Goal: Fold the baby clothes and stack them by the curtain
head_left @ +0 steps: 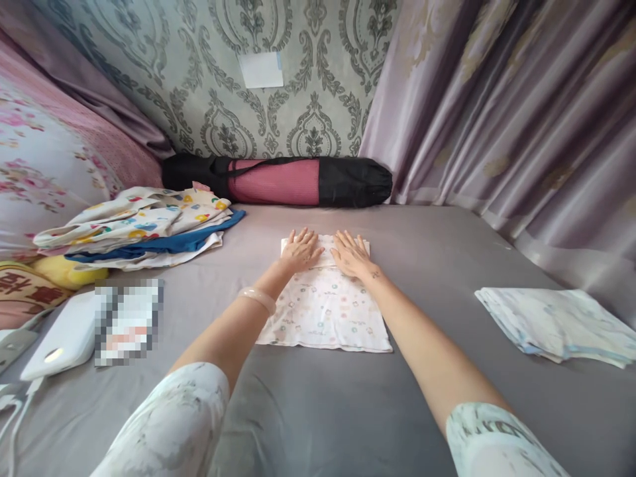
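A small white cloth with a tiny coloured print lies folded flat on the grey bedsheet in front of me. My left hand and my right hand rest side by side on its far edge, palms down, fingers stretched out flat. Neither hand holds anything. A pale bangle circles my left wrist.
A pile of printed and blue clothes sits at the left. A folded pale cloth lies at the right. A rolled pink mat in a black bag lies along the wall. A white device with cables and a yellow toy are at near left. Curtains hang on the right.
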The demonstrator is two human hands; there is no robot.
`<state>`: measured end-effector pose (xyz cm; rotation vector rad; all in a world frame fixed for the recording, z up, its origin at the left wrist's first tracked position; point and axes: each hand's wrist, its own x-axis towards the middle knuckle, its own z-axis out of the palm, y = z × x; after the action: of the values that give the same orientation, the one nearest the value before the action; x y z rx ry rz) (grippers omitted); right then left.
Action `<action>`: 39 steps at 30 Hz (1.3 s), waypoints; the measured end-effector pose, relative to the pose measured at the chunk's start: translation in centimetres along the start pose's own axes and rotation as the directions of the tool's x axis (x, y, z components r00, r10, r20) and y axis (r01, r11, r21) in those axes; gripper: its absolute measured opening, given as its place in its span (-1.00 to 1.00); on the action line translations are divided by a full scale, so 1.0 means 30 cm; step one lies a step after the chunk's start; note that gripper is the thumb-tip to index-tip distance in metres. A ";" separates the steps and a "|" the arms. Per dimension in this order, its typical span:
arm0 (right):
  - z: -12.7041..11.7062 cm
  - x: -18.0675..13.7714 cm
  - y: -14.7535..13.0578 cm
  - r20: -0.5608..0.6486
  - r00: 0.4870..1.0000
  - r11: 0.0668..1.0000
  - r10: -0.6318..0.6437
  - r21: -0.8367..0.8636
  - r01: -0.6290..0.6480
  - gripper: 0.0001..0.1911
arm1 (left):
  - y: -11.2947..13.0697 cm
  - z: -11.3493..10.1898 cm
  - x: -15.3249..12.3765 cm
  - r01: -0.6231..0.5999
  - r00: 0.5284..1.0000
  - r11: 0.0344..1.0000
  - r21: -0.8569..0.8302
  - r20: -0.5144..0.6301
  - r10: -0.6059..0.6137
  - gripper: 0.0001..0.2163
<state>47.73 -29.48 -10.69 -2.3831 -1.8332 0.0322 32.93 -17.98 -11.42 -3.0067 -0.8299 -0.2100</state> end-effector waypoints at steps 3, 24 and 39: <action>0.023 0.015 0.027 0.049 0.998 0.999 -0.047 0.016 0.047 -0.38 | -0.028 0.023 0.015 0.001 0.998 0.999 -0.039 0.056 0.001 -0.40; 0.023 -0.005 0.114 0.042 0.997 0.995 -0.062 0.086 0.058 -0.35 | -0.077 0.002 -0.031 -0.033 0.990 0.995 -0.091 0.130 0.045 -0.36; 0.013 -0.046 0.095 0.039 0.997 0.997 -0.068 0.042 0.066 -0.37 | -0.045 -0.010 -0.066 -0.042 0.995 0.999 0.003 0.092 0.042 -0.42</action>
<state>50.07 -31.50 -11.52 -2.3093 -1.9106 0.1106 30.50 -17.85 -11.43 -3.0465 -0.7715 -0.0688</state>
